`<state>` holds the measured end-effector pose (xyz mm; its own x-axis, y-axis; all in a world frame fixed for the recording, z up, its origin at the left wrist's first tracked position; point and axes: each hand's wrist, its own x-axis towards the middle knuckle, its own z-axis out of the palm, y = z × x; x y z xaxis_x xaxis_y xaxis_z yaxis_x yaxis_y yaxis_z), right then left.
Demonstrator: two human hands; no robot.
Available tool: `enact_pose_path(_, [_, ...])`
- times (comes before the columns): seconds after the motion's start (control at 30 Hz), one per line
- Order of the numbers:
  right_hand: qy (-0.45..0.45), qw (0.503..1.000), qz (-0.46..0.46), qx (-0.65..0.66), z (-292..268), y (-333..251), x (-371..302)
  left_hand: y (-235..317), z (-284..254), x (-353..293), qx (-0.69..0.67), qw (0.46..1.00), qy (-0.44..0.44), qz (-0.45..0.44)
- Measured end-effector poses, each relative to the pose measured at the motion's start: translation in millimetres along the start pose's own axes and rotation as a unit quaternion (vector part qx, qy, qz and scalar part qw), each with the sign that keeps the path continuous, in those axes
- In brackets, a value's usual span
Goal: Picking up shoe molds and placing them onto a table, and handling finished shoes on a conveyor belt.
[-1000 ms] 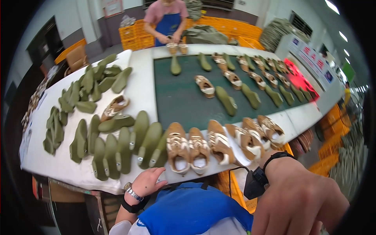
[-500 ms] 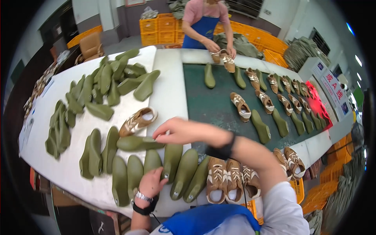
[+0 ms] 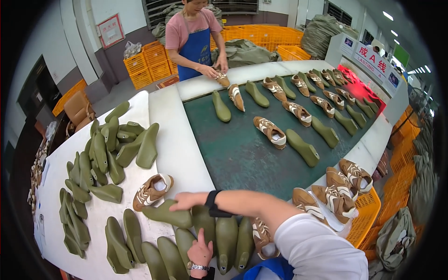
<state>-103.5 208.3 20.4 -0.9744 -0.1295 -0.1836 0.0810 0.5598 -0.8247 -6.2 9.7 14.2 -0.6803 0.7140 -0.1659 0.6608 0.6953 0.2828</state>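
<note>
My right hand (image 3: 185,201) reaches across and closes its fingers on one end of a green shoe last (image 3: 167,214) lying crosswise. Beside that last sits a brown-and-white sneaker (image 3: 151,192). Lower down, my left hand (image 3: 200,253), with a metal bracelet at its wrist, stretches its index finger up against another upright-lying last (image 3: 204,219). More green lasts (image 3: 227,240) lie side by side in a row around my left hand. At the row's right end a laced brown sneaker (image 3: 262,235) is partly hidden by my right arm.
A heap of loose lasts (image 3: 105,149) covers the white table's left part. Sneakers and lasts stand in rows on the green belt (image 3: 224,158). Across it, a co-worker in a blue apron (image 3: 196,49) handles a sneaker. An orange crate (image 3: 366,219) with sneakers stands at right.
The view has tilted up and shifted right. My right hand has gone from the last's tip to a fuller grip; my left index finger now points upward. The co-worker handles a different spot on the belt's edge.
</note>
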Motion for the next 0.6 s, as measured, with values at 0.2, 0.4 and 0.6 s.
enact_pose_path(0.2, [0.122,0.893,0.196,0.387,-92,57,-155,0,1,1,-0.019,1.000,0.009,0.009])
enact_pose_path(0.4, [0.272,0.854,0.346,-0.278,-108,122,-218,0,4,2,-0.026,0.999,0.030,0.012])
enact_pose_path(0.6, [0.195,0.853,0.461,-0.145,-96,153,-240,2,6,2,-0.011,0.996,0.071,0.048])
